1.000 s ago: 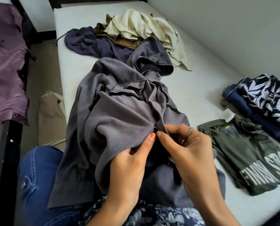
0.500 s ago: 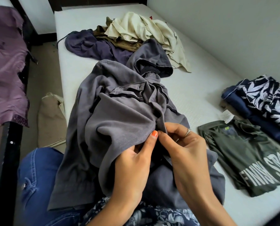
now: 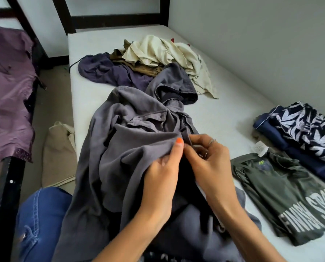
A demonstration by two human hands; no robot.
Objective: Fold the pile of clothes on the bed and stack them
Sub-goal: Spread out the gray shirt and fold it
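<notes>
Shirt (image 3: 120,148), grey, crumpled across bed (image 3: 214,114) near edge; left hand (image 3: 163,167) and right hand (image 3: 209,161) each pinch its front edge, fingertips meeting. Unfolded pile (image 3: 148,61) behind.

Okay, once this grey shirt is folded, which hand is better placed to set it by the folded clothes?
Probably the right hand. The green T-shirt and the navy folded stack lie on its side of the bed. The left hand, gripping the grey shirt, would have to cross over.
</notes>
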